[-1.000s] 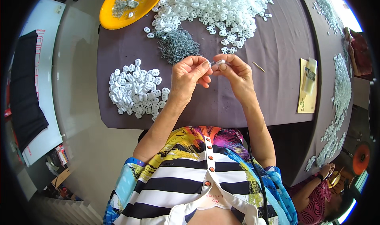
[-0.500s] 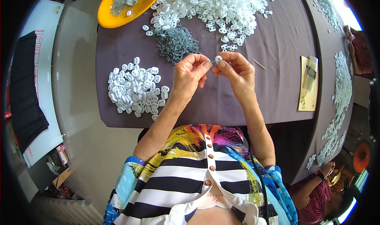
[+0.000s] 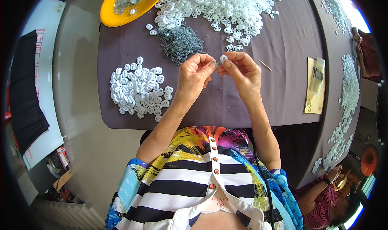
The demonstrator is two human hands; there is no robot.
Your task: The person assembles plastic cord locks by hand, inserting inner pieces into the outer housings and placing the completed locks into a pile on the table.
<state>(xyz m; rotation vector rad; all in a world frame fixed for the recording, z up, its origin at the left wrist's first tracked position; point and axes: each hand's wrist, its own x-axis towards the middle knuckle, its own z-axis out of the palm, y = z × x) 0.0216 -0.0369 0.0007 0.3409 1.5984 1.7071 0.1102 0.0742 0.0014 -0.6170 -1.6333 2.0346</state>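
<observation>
My right hand [image 3: 243, 74] pinches a small white oval plastic piece [image 3: 224, 58] between thumb and forefinger. Close beside it, the thumb and forefinger of my left hand [image 3: 196, 74] are pressed together at a thin greyish bit [image 3: 218, 63] next to the white piece; its kind is too small to make out. Beyond my left hand lies a heap of tiny grey metal pieces [image 3: 180, 44]. Nearer and to the left is a pile of white oval pieces [image 3: 139, 88], with two dark marks or holes on many.
A large heap of white two-holed pieces [image 3: 218, 7] covers the far side of the table [image 3: 279, 96]. An orange-yellow plate [image 3: 111, 17] with small clear bits stands far left. To the right lie a wooden stick [image 3: 265, 65] and a yellow card [image 3: 313, 102]. Another person [image 3: 315, 197] sits at lower right.
Both hands keep nearly the same place, and the white piece has tilted slightly between the fingers. The whole view has shifted very little.
</observation>
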